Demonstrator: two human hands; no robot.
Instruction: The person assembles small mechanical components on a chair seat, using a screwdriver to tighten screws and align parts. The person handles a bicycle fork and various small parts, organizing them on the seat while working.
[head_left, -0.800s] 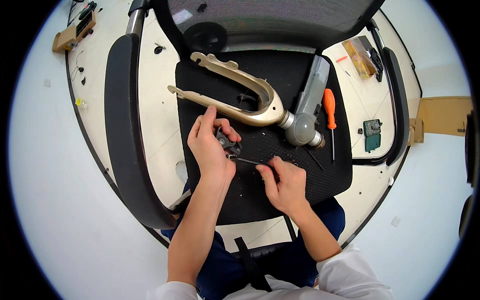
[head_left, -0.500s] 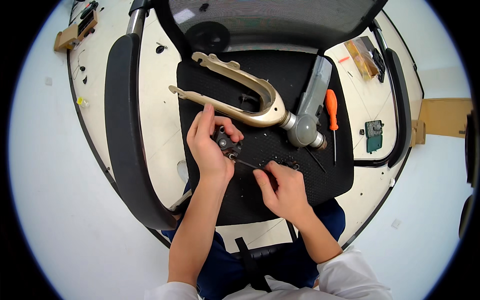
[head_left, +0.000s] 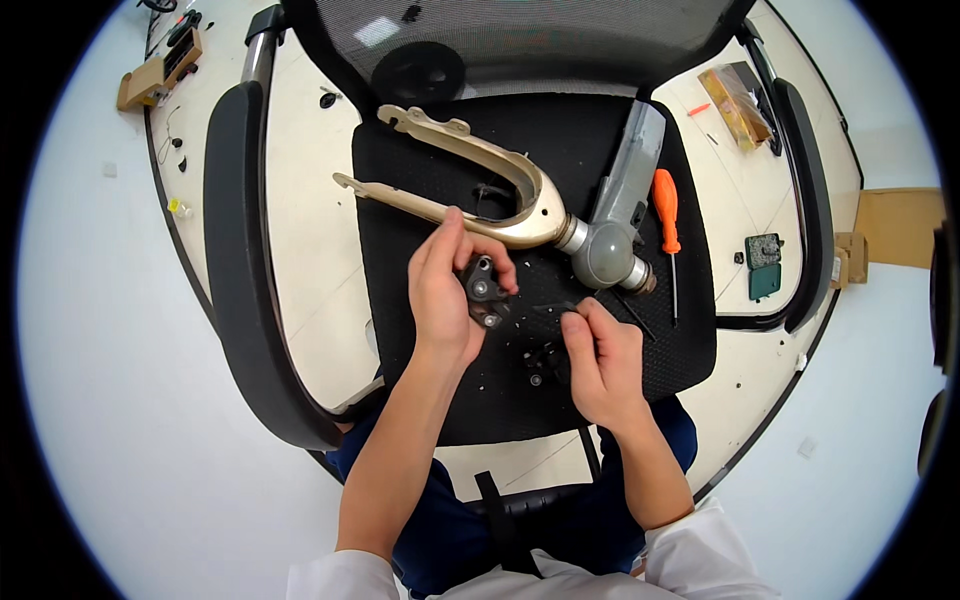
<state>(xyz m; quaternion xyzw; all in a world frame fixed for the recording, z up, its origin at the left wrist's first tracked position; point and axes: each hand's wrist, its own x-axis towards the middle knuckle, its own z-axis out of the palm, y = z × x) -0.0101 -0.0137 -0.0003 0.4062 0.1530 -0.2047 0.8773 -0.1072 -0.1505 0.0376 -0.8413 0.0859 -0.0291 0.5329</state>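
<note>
My left hand is closed around a small black metal part that looks like a brake caliper, with silver bolts showing on it. My right hand pinches a thin dark tool, seemingly a hex key, whose tip points left and stands apart from the caliper. Beside the right hand's fingers, small black parts lie on the black chair seat. Just beyond my left fingertips rests a gold fork, joined to a grey round joint and tube.
An orange-handled screwdriver lies at the seat's right, near a thin dark rod. Chair armrests rise on both sides. On the floor are a green case, a yellow box and cardboard boxes.
The tool has come away from the caliper as my right hand moved right and slightly down. My left hand shifted right with the caliper. The small black parts show more fully.
</note>
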